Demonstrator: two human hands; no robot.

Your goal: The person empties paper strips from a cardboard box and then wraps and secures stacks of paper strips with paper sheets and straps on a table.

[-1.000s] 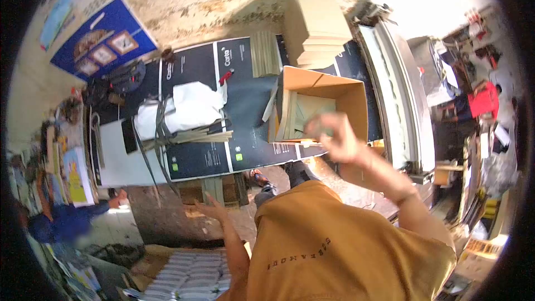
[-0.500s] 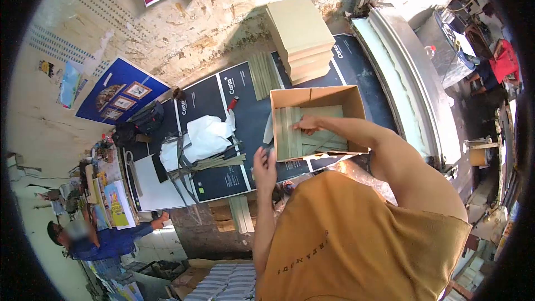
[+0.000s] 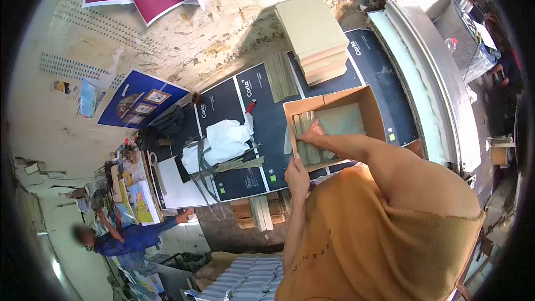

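An open cardboard box (image 3: 376,114) stands on the dark table (image 3: 276,147), with greenish-grey board strips (image 3: 305,125) stacked along its left inner side. My right hand (image 3: 314,132) reaches into the box and rests on the strips; its fingers are partly hidden, so its grip is unclear. At the box's lower left corner, my left hand (image 3: 298,177) has its fingers against the outer edge, and whether they close on the wall is hard to tell. A tall stack of boards (image 3: 315,36) sits behind the box, beside a bundle of strips (image 3: 280,77).
On the table's left lie white wrapping (image 3: 227,140) with dark straps, loose strips (image 3: 239,163) and a red tool (image 3: 251,105). A long metal machine (image 3: 432,72) borders the table's right. A person in blue (image 3: 131,238) is at lower left. Striped stacks (image 3: 245,278) lie below.
My right hand went from blurred motion above the box down onto the strips inside. My left hand came up from the lower left to the box's corner. The camera view has shifted.
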